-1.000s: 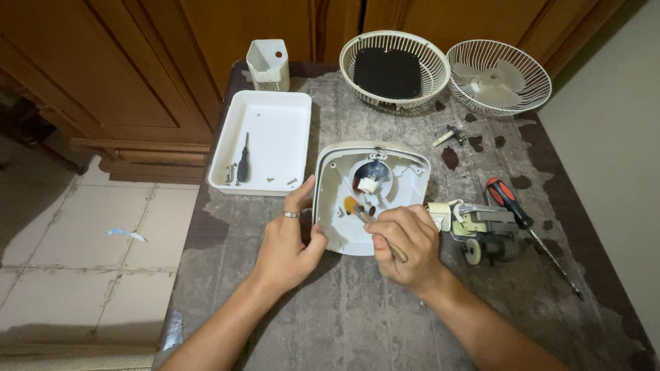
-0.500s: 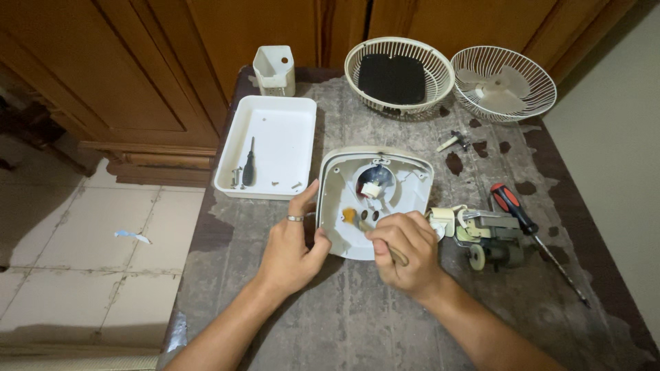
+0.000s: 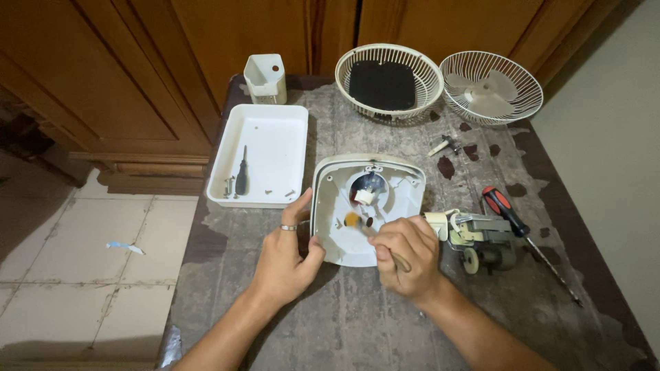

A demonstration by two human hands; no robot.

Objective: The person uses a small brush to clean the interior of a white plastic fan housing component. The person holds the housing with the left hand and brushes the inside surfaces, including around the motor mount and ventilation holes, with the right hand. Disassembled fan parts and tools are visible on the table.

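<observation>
Fan housing point(image 3: 368, 206) lies opened, motor point(image 3: 481, 240) already out; left hand point(image 3: 285, 257) grips its edge, right hand point(image 3: 405, 251) fingers clamp a brush point(image 3: 375, 237) inside.

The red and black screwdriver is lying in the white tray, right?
No. The head view shows the red and black screwdriver lying on the table, right of the motor. The white tray holds a small dark screwdriver instead.

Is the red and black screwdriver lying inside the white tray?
No, the red and black screwdriver lies on the table, right of the motor, outside the white tray.
</observation>
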